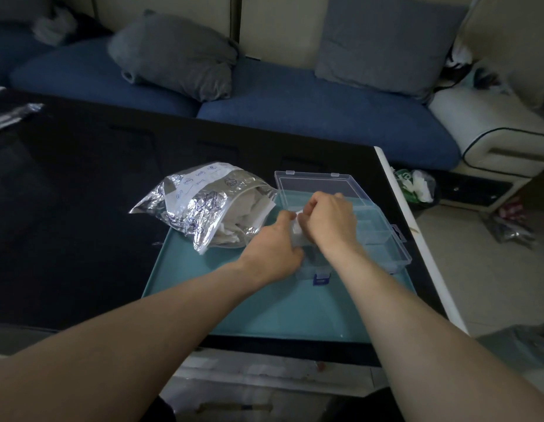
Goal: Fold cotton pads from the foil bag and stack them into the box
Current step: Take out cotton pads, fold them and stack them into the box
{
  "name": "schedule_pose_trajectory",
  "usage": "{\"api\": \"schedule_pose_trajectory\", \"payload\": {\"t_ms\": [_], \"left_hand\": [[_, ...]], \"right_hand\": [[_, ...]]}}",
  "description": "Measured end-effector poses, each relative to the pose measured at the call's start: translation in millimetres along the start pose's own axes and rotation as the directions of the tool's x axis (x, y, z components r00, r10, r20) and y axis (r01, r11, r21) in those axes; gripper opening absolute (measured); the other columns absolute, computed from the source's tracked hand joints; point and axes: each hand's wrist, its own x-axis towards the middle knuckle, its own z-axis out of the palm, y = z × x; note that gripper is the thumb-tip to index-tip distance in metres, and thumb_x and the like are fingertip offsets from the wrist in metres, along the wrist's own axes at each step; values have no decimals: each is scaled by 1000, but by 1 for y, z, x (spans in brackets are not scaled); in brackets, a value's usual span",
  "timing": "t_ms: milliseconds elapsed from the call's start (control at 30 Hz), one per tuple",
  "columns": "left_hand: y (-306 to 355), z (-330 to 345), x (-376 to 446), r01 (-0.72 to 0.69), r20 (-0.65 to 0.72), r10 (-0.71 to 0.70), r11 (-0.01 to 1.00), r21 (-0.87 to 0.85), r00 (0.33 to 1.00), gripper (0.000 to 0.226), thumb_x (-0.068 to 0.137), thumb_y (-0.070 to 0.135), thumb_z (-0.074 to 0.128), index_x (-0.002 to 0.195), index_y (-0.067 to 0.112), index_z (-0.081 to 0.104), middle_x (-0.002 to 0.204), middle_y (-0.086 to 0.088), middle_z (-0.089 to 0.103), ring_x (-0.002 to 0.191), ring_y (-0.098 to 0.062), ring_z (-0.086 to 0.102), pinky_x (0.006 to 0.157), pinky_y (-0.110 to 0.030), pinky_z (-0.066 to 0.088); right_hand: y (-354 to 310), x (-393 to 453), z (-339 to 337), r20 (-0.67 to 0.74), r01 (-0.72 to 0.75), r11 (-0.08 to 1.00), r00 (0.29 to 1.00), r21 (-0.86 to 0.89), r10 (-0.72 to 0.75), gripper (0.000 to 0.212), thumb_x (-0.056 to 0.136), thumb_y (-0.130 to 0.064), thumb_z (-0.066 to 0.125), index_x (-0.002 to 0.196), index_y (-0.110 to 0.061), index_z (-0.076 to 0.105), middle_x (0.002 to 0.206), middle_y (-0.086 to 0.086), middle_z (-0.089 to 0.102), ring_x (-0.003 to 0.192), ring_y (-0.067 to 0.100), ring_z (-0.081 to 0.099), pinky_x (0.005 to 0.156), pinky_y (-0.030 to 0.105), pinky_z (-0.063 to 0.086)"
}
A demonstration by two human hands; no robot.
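A crinkled foil bag (200,202) lies open on the far left of a teal tray (264,309), with white cotton pads showing at its mouth. To its right stands a clear plastic box (383,236) with its lid (319,182) tipped back. Over the box, my left hand (270,248) and my right hand (328,223) meet and pinch a small white cotton pad (296,231) between their fingers. Most of the pad is hidden by both hands. The box's left compartments lie under my hands.
The tray sits on a black table (82,193) whose white right edge (417,239) drops to the floor. A blue sofa (295,95) with grey cushions runs behind. Bags lie on the floor at right (417,185). A blue latch (321,280) marks the box's front.
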Motion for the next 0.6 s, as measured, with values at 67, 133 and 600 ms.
{"api": "schedule_pose_trajectory", "payload": {"t_ms": [67,133,600], "left_hand": [[1,-3,-2,-27,4,27,998,59,1000,52,88,20,58,138,20,44,106,-13,69,99,-31,65,83,-33,51],[1,-7,-2,-31,6,30,994,108,1000,50,87,23,58,136,21,49,107,-11,69,100,-30,65,82,-33,51],[13,-35,-15,-121,-168,149,978,168,974,31,89,27,59,118,17,63,91,-2,73,89,-22,68,78,-32,54]], "right_hand": [[4,2,-12,72,63,990,995,125,-73,11,87,-17,73,95,-24,69,106,1,65,96,19,60,78,30,47],[11,2,-26,239,107,965,957,240,-166,24,83,-12,79,104,-24,73,101,-4,69,91,11,63,73,21,44],[-3,11,-31,523,-187,972,848,141,87,49,75,-18,87,121,-27,72,126,4,68,114,19,65,104,38,50]]}}
